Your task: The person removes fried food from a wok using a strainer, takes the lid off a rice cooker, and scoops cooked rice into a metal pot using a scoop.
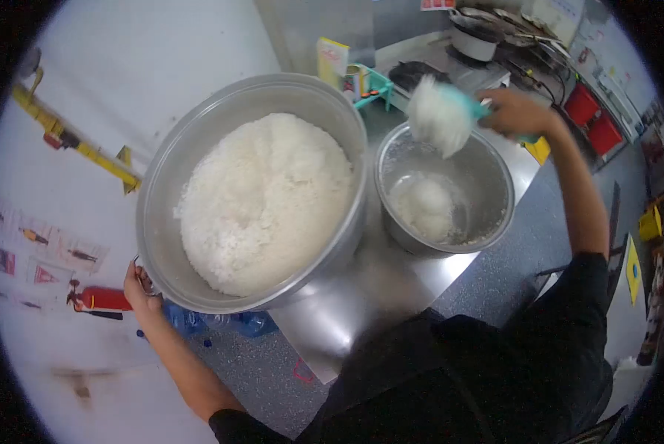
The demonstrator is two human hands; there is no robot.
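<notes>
Big pot (pixel 167 181) fills the left-centre of the frame, tilted, its mouth toward the viewer. White rice (pixel 265 200) is heaped inside, bare metal wall showing at the upper left. Left hand (pixel 142 287) at the pot's lower-left edge, fingers curled and gripping there. Whether the pot's base touches the table (pixel 324 322) is hidden.

Right hand (pixel 515 112), upper right, fingers closed round the handle of a teal scoop (pixel 465 103). A thick clump of rice covers the scoop's head, blurred. Scoop is above the upper rim of the small pot (pixel 489 174), right of centre. Small pot sits upright on the table, near the big pot; a rounded mound of rice at its bottom, grains stuck to the wall.

Beyond the two pots, top centre: teal basket (pixel 380 87) with containers. Lower left: red extinguisher (pixel 104 298) by the wall; blue bottles (pixel 252 324) below the big pot.
</notes>
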